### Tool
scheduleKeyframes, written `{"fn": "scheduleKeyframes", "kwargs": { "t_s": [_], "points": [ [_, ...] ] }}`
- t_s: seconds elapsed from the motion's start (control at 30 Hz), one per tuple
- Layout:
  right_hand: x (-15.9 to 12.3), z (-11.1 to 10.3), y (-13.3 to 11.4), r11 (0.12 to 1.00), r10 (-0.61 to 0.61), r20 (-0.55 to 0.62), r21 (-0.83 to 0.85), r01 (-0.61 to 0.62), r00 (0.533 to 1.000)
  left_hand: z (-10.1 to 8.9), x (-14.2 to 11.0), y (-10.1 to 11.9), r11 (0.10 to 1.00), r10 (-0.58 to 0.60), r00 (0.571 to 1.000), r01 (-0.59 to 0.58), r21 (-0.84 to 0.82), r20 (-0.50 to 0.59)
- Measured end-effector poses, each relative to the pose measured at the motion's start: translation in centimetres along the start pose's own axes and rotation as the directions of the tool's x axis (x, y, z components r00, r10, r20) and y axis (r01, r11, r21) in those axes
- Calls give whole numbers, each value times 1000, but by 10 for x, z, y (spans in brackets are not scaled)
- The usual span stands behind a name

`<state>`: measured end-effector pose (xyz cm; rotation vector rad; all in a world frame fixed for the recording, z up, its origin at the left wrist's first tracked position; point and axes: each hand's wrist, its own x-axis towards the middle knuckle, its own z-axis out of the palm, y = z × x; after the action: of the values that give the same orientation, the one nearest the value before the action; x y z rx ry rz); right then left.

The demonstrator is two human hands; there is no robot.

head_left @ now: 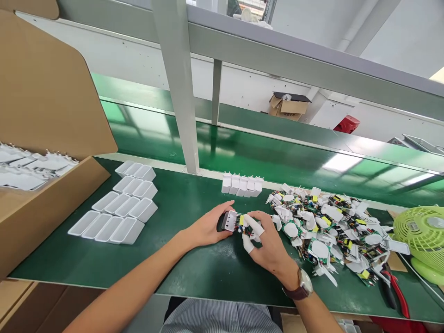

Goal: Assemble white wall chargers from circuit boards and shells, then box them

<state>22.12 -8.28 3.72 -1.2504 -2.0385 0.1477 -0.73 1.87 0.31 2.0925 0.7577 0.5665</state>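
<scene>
Between my two hands is a small charger circuit board (240, 221) with a white end piece, a yellow part and other small components. My left hand (208, 227) is closed around its left end, where a dark piece shows beside the white end piece. My right hand (268, 243) pinches the right end; white covers sit on its thumb and a finger, and they hide part of the board. Just to the right lies a heap of similar circuit boards (319, 249) with white plastic parts. Behind my hands stands a short row of white charger units (242, 185) with pins upward.
Rows of open white plastic cases (114, 226) lie on the green table (194, 277) at left, next to a cardboard box (58, 208) of white parts. At right are red-and-black pliers (398, 291) and a green fan (421, 236). A metal post (176, 92) rises behind the table.
</scene>
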Motion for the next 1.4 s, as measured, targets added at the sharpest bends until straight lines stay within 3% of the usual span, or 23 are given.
{"fn": "scheduleKeyframes", "kwargs": {
  "t_s": [0.13, 0.53, 1.4],
  "points": [
    [0, 6, -3, 999, 15, 8, -30, -15, 1000, 6, -1, -3, 993, 104, 994, -102, 67, -37],
    [3, 4, -10, 997, 22, 57, -72, -18, 998, 8, -2, -1, 961, 221, 974, -210, 181, -43],
    [7, 7, -11, 986, 25, 65, -166, -14, 998, 14, -1, -7, 942, 282, 956, -258, 216, -86]
  ]
}}
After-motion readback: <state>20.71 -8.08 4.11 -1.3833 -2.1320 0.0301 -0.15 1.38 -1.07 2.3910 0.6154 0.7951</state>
